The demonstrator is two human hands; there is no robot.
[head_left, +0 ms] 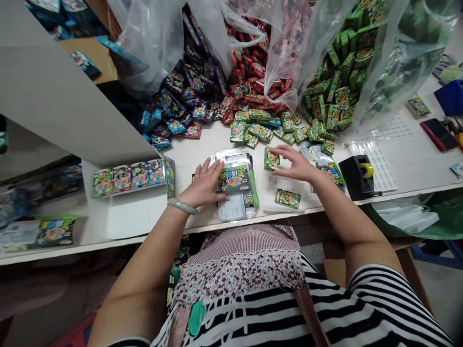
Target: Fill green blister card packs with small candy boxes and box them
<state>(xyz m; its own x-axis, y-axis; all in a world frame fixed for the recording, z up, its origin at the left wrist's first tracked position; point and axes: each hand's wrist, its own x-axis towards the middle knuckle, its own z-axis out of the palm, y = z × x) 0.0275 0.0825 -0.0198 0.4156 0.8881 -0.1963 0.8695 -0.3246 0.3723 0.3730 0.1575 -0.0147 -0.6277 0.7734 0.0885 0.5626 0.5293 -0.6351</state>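
Note:
My left hand (207, 187) lies with spread fingers at the left edge of a clear plastic-wrapped stack of printed packs (235, 180), thumb pointing across it. The top pack is black and green with a colourful round print. Beside it on the right, my right hand (295, 164) has its fingertips and thumb around a small green printed box (270, 159); part of the box is hidden by the fingers. Closer to the table's front edge lies another small green box (287, 198) on a whitish sheet. Under my right wrist is a second black-and-green pack (331, 172).
Plastic bags at the back spill purple boxes (188, 82), red boxes (253, 86) and green boxes (336, 91) onto the table. A black tape dispenser (358, 178) stands right, near a phone (439, 134). At left, an open display carton (132, 212) stands by a grey partition (83, 96).

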